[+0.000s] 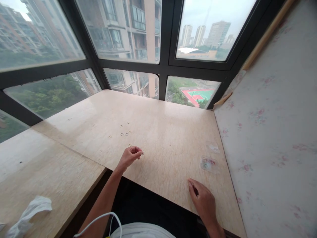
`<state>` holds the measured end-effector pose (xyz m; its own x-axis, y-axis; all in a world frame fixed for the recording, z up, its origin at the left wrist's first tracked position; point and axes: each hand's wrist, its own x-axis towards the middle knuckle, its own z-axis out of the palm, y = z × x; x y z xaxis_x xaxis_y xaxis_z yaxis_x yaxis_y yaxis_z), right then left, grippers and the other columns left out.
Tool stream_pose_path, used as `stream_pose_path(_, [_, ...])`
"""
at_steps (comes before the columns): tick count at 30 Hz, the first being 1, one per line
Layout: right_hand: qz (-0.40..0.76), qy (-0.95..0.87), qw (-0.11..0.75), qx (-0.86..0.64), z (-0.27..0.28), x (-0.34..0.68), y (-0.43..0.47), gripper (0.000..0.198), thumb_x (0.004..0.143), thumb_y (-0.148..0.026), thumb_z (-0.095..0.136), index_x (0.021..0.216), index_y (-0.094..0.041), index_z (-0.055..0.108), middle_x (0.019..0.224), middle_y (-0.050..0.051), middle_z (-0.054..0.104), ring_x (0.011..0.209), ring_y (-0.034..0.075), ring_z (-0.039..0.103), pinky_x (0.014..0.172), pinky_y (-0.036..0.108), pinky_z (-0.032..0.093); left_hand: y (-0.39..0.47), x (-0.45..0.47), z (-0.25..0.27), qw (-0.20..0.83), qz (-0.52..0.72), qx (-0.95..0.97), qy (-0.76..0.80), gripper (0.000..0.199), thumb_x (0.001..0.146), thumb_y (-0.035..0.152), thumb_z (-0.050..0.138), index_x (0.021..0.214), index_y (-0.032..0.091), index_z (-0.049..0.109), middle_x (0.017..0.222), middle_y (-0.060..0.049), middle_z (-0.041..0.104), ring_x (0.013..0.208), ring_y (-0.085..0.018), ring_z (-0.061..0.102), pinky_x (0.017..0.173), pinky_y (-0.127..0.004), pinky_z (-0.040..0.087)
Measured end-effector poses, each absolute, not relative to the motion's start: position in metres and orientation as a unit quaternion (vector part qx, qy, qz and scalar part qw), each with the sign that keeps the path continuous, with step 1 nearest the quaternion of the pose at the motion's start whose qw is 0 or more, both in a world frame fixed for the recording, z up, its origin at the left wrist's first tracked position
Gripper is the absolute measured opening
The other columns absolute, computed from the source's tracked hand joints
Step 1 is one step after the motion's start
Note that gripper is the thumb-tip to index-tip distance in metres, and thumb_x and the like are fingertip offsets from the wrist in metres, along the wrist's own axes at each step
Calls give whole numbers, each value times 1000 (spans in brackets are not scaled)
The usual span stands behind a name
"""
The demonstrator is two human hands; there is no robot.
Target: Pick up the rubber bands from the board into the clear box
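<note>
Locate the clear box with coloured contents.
In the head view, the clear box is at right on the tabletop, beyond the right hand, near the flowered wall.

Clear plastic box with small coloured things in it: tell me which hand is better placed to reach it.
Probably the right hand: it is nearer the clear plastic box, though whether it holds anything is unclear. The left hand is farther off, pinching a small, thin, pale ring.

The left hand (129, 156) pinches a ring (142, 153) near several loose rings (126, 134).
</note>
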<state>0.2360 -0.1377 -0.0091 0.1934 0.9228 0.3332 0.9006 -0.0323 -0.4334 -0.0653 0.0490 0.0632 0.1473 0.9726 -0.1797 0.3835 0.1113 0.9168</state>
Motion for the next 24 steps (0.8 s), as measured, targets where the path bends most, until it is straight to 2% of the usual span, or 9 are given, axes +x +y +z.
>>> stream_pose_path(5, [44,-611,294,-733,0,234,-133,35,92,-34,41,95,-19,72,91,8,74,80,20,69,73,30,52,45,-11,67,524,349,564,534,18,67,33,68,68,16,63,50,3,55,44,-7,48,43,-19,36])
stream_pose_path(12, [77,-584,316,-744,11,230,-130,32,92,-29,41,94,-21,72,90,6,74,80,20,69,73,31,52,32,88,60,581,331,597,443,24,68,36,69,78,15,63,70,-3,66,51,-8,54,46,-20,45])
stream_pose_path(15, [81,-571,325,-749,13,230,-129,31,91,-29,42,92,-21,72,87,6,74,77,19,69,72,30,51,25,127,57,599,309,623,396,21,70,32,69,79,15,64,72,-3,66,51,-8,55,46,-20,46])
stream_pose_path(19, [100,-561,335,-750,14,230,-128,27,89,-25,45,94,-21,72,89,5,74,79,19,68,74,30,51,21,167,50,577,268,682,361,17,72,28,66,82,14,65,73,-3,67,52,-9,56,47,-20,45])
stream_pose_path(24, [109,-549,346,-753,13,231,-128,25,85,-20,47,92,-22,71,88,5,74,80,20,68,74,31,51,23,196,46,508,237,765,318,11,72,19,63,80,16,68,79,-4,69,61,-10,59,58,-21,46])
